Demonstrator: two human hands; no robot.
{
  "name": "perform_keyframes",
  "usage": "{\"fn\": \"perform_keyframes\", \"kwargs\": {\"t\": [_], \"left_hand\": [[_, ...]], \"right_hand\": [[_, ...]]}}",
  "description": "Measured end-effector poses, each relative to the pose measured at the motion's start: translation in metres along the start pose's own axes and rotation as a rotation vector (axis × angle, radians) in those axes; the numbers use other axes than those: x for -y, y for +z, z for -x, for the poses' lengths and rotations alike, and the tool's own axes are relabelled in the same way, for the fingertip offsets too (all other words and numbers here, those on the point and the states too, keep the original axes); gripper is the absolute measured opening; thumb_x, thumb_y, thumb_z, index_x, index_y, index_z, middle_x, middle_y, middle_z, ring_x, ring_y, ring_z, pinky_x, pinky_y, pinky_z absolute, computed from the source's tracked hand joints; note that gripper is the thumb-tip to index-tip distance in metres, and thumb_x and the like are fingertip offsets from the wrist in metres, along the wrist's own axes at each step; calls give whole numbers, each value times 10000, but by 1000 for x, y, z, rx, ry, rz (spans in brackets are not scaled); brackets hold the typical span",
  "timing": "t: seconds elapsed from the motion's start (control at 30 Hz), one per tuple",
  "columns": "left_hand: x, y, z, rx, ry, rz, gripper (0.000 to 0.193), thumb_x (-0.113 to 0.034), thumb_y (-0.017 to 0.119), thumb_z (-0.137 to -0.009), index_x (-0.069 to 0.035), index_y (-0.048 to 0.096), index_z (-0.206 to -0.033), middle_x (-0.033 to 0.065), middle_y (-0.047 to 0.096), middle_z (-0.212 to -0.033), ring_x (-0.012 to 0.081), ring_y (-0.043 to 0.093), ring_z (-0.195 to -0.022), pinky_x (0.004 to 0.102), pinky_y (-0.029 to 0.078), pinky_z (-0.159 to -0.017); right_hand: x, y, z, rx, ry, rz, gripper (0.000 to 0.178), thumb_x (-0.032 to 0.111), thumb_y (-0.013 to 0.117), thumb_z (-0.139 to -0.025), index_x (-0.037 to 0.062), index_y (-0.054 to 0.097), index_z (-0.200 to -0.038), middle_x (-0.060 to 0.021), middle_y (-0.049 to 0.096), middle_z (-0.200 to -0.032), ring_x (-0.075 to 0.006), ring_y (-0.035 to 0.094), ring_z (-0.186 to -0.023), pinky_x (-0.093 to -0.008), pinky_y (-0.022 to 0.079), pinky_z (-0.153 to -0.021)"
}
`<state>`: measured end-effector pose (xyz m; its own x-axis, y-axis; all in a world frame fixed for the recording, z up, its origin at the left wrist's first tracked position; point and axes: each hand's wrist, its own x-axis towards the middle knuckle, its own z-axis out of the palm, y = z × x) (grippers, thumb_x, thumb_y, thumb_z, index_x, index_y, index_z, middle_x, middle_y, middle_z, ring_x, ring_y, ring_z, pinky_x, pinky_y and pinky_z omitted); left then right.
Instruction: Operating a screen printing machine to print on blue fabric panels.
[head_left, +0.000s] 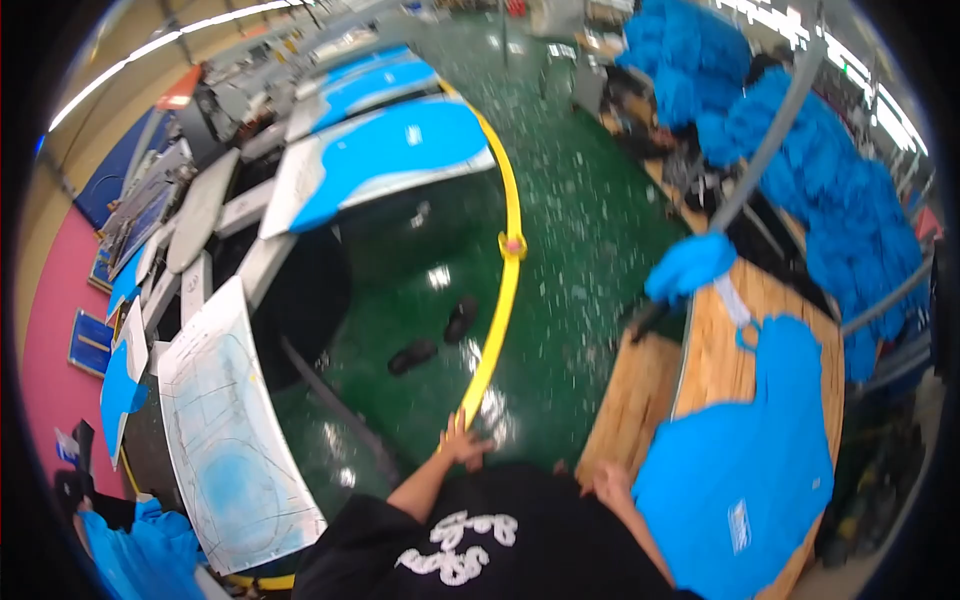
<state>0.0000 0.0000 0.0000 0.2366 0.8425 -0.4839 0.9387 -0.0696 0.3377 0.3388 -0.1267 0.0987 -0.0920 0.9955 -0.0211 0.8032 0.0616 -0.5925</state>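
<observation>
My left hand (462, 443) is stretched out with its fingers apart, over or against the yellow curved rail (497, 330); nothing shows in it. Low on the right, my right hand (608, 484) is beside the left edge of a blue fabric piece (735, 470). Its fingers are partly blurred, and I cannot make out whether they touch the cloth. The piece lies flat on a wooden table (715, 350) and bears small white prints. To my left, a white printing board (235, 440) with a faint blue stain carries no cloth.
Boards with blue cut pieces (400, 145) sit on the machine's grey arms (270, 270) inside the rail. Two dark shoes (412, 357) lie on the green floor (560, 200). Blue fabric heaps (830, 170) and a slanting grey pole (770, 140) stand right. More blue cloth (145, 545) is lower left.
</observation>
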Motion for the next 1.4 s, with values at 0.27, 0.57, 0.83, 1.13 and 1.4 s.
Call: {"fn": "perform_keyframes", "kwargs": {"t": [0.27,0.57,0.83,1.13,1.4], "left_hand": [[12,55,41,-386,114,329,247,-240,618,-706,-110,614,-916,192,296,-1300,347,382,-1125,366,344,-921],[24,63,49,-285,-275,416,571,-331,601,-731,19,410,-1139,218,510,-1062,350,482,-1007,371,378,-861],[37,63,53,-199,-240,507,516,-259,595,-749,8,417,-1153,218,503,-1083,320,491,-1013,349,382,-861],[25,29,113,-339,-240,1389,619,-324,534,-817,-61,230,-1289,172,360,-1253,267,397,-1128,351,315,-941],[56,8,170,-792,-331,2464,481,-455,551,-768,-53,444,-1008,92,525,-1004,177,499,-920,319,429,-800]], "right_hand": [[7,-2,55,110,168,-143,378,278,377,-870,137,643,-642,-179,352,-1247,-291,254,-1218,-483,29,-1021],[5,11,57,238,347,-79,422,365,347,-876,174,654,-660,-205,224,-1332,-318,100,-1274,-447,17,-1034],[-2,13,67,171,453,-14,313,335,361,-880,231,586,-1070,-216,153,-1360,-344,48,-1280,-415,114,-1023],[-12,27,38,461,417,-204,419,408,259,-894,208,560,-1106,-191,197,-1357,-348,19,-1281,-435,14,-1027],[3,30,-14,330,500,426,638,482,275,-864,113,90,-1350,-274,4,-1357,-396,9,-1267,-470,58,-1014]]}}
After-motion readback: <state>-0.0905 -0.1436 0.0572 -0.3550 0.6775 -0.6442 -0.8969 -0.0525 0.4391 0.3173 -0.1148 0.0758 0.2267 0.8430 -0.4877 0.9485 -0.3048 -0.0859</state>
